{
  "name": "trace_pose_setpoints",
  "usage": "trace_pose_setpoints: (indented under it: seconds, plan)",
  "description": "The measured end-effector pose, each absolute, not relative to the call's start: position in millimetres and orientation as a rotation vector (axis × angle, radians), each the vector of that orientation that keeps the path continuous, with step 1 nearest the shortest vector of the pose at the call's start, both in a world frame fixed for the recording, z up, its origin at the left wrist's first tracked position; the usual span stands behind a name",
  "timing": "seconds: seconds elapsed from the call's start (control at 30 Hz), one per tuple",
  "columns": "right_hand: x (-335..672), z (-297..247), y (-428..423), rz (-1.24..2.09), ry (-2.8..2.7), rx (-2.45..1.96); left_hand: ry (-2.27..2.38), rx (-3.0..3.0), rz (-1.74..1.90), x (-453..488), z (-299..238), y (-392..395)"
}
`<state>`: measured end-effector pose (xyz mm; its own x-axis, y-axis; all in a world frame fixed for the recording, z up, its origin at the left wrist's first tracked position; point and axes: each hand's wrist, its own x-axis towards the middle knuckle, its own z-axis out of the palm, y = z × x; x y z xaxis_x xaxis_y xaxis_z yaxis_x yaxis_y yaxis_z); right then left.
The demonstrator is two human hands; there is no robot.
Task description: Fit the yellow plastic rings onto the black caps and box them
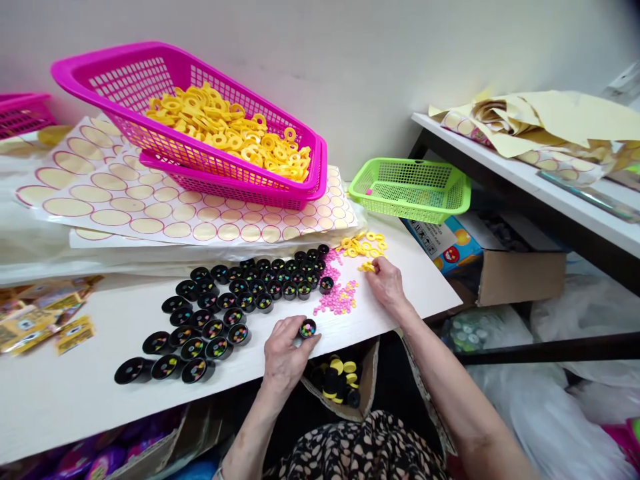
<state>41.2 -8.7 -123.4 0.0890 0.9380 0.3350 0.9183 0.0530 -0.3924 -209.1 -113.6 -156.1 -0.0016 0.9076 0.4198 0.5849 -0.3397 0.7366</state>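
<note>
Your left hand (286, 353) pinches black cup (307, 328) at table's (75, 393) near edge, 5 o'clock of cup rows (240, 293); your right hand (387, 283) nips yellow ring (369, 267), 1 o'clock of cup; cup likely light, rigid, smooth; grip by side wall, keep upright; ring thin, take by edge.

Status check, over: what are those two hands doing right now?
Left hand holds one black cup. Right hand on yellow rings, grip unclear. Pink beads lie between them.
</note>
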Motion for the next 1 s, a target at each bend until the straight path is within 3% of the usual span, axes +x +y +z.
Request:
trace_pose_setpoints:
  seconds: [0.2, 0.5, 0.67, 0.9, 1.0]
  plan:
    - [48.4, -127.2, -44.4, -0.242, -2.221, -1.815, 1.553, 1.924, 1.272, -208.2, -152.0, -114.3]
    - [64.5, -119.0, -52.8, 0.266, -2.132, -1.954, 1.573, 1.823, 1.271, -206.5, -152.9, -113.5]
    - [55.7, -118.7, -53.9, 0.26, -1.946, -2.078, 1.557, 1.797, 1.27, -206.1, -151.7, -115.5]
    - [-16.1, -84.6, -90.3, 0.713, -2.03, -1.218, 1.521, 1.789, 1.211, -206.0, -146.8, -117.9]
    - [-48.8, -80.6, -101.3, 0.664, -2.211, -1.141, 1.529, 1.77, 1.195, -205.0, -144.8, -118.3]
